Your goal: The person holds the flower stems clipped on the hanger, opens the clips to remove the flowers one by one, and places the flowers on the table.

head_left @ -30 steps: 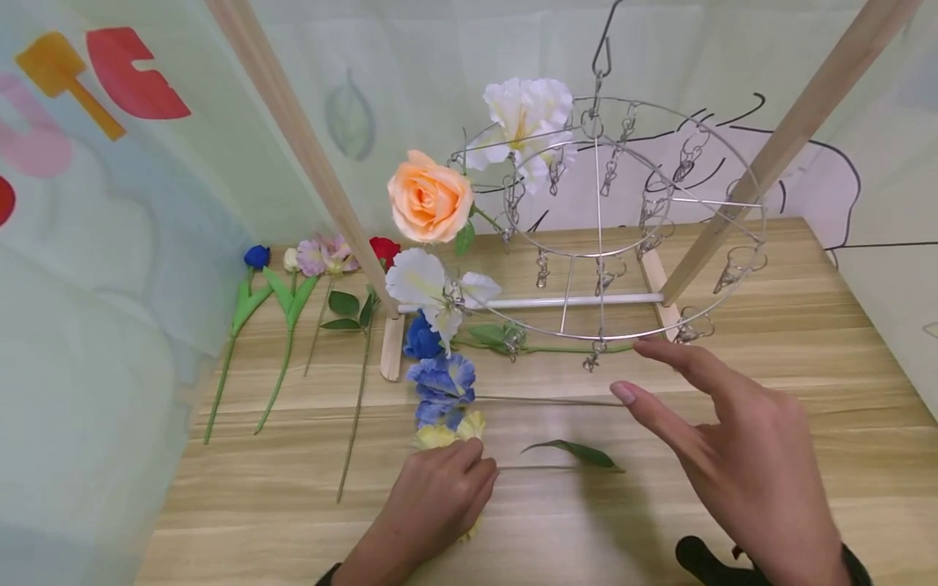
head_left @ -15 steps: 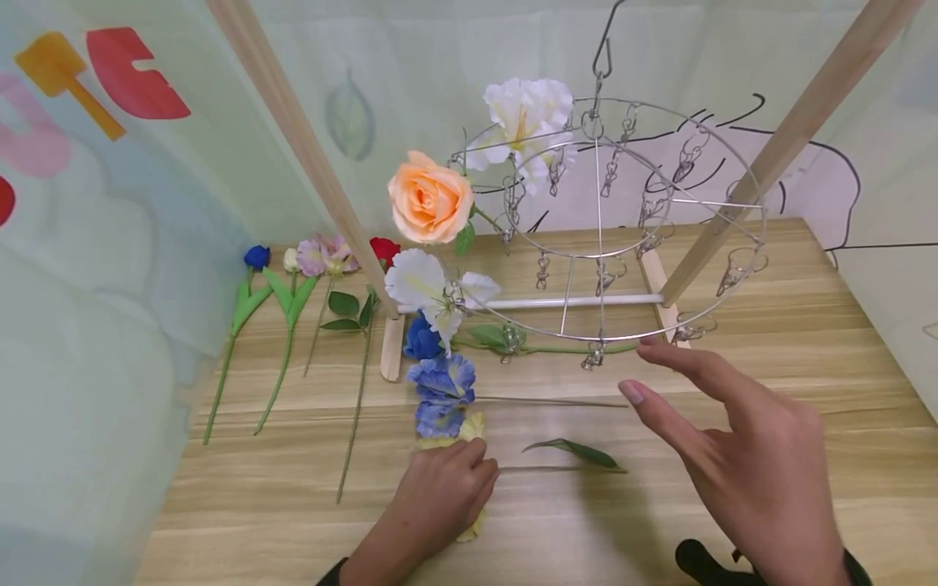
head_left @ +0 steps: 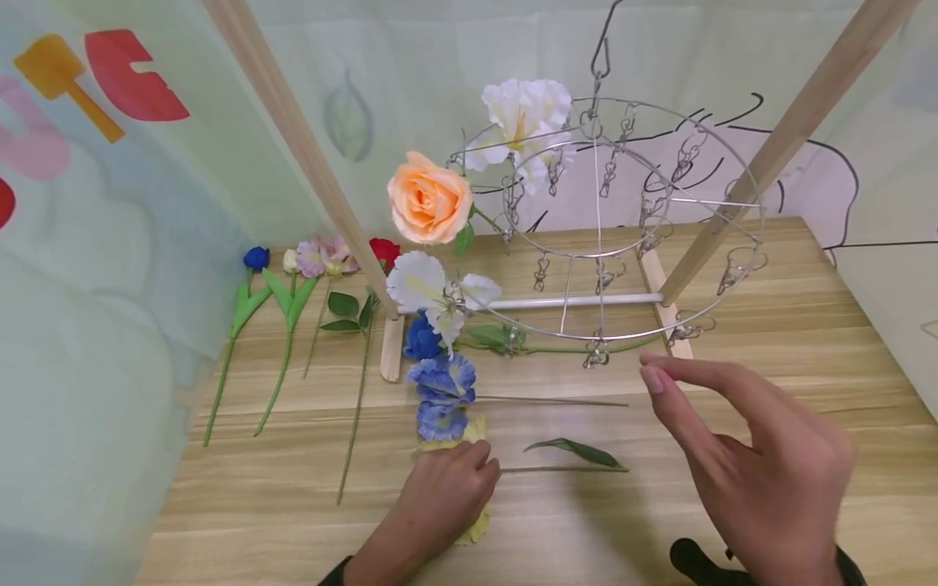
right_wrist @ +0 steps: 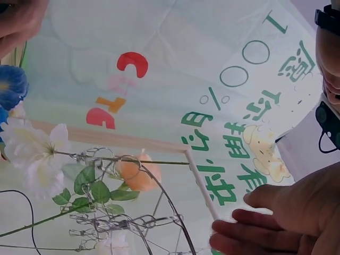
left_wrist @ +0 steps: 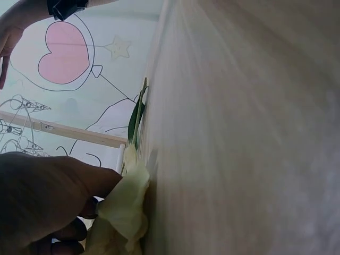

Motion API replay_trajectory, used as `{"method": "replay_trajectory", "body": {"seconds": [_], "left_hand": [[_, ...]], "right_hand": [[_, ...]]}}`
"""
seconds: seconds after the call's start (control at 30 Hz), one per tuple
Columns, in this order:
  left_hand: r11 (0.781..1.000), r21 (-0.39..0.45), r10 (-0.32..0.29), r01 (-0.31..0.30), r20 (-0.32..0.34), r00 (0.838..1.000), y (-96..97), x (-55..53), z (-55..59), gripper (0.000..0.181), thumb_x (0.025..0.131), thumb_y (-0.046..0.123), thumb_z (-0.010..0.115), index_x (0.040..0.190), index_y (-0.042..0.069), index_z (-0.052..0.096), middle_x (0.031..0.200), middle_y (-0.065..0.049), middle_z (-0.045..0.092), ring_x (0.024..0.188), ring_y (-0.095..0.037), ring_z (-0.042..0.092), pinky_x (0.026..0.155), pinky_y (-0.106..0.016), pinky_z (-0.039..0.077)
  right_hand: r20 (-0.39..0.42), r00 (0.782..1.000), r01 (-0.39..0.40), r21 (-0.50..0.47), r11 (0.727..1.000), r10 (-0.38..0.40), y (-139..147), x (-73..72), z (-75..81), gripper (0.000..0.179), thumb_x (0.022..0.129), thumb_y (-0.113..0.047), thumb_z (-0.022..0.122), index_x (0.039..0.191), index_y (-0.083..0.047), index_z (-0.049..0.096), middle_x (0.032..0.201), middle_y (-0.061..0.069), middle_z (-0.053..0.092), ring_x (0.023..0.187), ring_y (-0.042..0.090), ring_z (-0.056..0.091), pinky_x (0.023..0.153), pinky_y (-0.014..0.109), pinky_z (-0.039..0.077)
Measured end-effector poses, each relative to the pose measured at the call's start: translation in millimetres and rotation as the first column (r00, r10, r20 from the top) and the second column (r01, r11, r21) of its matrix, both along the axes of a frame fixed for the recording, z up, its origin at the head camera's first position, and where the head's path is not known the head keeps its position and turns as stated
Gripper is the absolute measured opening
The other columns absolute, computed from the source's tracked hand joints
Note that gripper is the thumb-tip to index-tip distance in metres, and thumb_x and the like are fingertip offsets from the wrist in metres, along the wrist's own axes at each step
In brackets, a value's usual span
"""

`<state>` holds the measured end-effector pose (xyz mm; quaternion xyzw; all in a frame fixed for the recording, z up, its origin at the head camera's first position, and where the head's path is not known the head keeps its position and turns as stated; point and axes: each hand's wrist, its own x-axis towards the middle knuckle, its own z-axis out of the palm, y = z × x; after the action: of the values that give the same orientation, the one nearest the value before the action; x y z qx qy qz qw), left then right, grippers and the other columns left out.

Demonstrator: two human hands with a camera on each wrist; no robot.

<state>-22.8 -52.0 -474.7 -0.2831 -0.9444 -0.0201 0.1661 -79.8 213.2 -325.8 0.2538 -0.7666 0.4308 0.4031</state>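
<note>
At the front of the table, my left hand (head_left: 445,496) holds the head of a pale yellow artificial flower (left_wrist: 127,204) between curled fingers. Its thin stem (head_left: 557,469) points right along the tabletop and carries a long green leaf (head_left: 579,452). Much of the bloom is hidden under the hand. My right hand (head_left: 762,456) hovers before the wire hanging rack (head_left: 637,334), thumb and forefinger tips close together with nothing visible between them. A white flower (head_left: 421,285), a peach rose (head_left: 428,198) and another white flower (head_left: 520,122) hang from the rack's left side.
Blue flowers (head_left: 443,391) lie behind the left hand. Farther left, several stems lie in a row, among them a blue tulip (head_left: 256,259), a pink flower (head_left: 322,255) and a red rose (head_left: 384,251). Wooden posts (head_left: 300,155) flank the rack. Dangling clips (head_left: 597,354) ring it.
My right hand has shifted slightly right and down, and its thumb and forefinger have drawn closer together. The left hand stays almost in place on the yellow flower.
</note>
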Motion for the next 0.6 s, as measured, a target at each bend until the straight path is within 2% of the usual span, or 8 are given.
{"method": "replay_trajectory", "body": {"seconds": [0.1,0.2,0.33,0.43,0.6], "left_hand": [[1.000,-0.007,0.000,0.000,0.003,1.000,0.3,0.2,0.5,0.018,0.085,0.008,0.081,0.073,0.016,0.071,0.070,0.007,0.052,0.056,-0.006,0.047,0.042,-0.019,0.030],[1.000,-0.022,0.001,-0.001,0.007,1.000,0.8,1.2,1.6,0.016,0.085,0.007,0.080,0.075,0.016,0.072,0.071,0.007,0.052,0.056,-0.006,0.047,0.043,-0.020,0.030],[0.999,-0.041,0.002,-0.002,0.014,1.000,0.5,3.3,3.3,0.015,0.085,0.005,0.080,0.077,0.015,0.072,0.072,0.006,0.052,0.057,-0.007,0.048,0.044,-0.020,0.032],[0.999,-0.046,0.001,-0.001,0.001,1.000,-0.6,4.4,3.9,0.016,0.082,0.004,0.081,0.077,0.014,0.071,0.072,0.006,0.052,0.058,-0.007,0.049,0.044,-0.020,0.033],[0.999,-0.046,0.008,-0.008,-0.005,1.000,-1.3,6.7,6.7,0.014,0.083,0.007,0.083,0.078,0.015,0.072,0.075,0.006,0.055,0.060,-0.007,0.052,0.045,-0.021,0.036]], "right_hand": [[-0.097,0.992,-0.090,-0.051,0.995,0.085,-8.3,-3.7,-0.7,0.019,0.092,-0.017,0.085,0.092,0.002,0.083,0.086,0.014,0.081,0.082,0.008,0.078,0.082,0.008,0.051],[-0.152,0.971,-0.194,-0.032,0.980,0.187,-19.6,-6.8,1.2,0.021,0.094,-0.017,0.082,0.096,0.004,0.082,0.092,0.016,0.081,0.089,0.020,0.079,0.094,0.018,0.055],[-0.143,0.957,-0.248,0.058,0.967,0.254,-37.4,-10.0,6.1,0.029,0.100,-0.025,0.077,0.109,0.002,0.081,0.105,0.016,0.081,0.096,0.028,0.077,0.102,0.023,0.054],[-0.114,0.955,-0.261,0.118,0.958,0.274,-47.7,-13.2,9.8,0.032,0.103,-0.028,0.073,0.118,-0.001,0.080,0.113,0.015,0.080,0.102,0.030,0.075,0.105,0.022,0.052],[-0.081,0.946,-0.299,0.147,0.943,0.312,-60.9,-19.9,12.5,0.029,0.105,-0.026,0.070,0.120,-0.004,0.080,0.115,0.012,0.080,0.105,0.030,0.074,0.105,0.023,0.053]]}}
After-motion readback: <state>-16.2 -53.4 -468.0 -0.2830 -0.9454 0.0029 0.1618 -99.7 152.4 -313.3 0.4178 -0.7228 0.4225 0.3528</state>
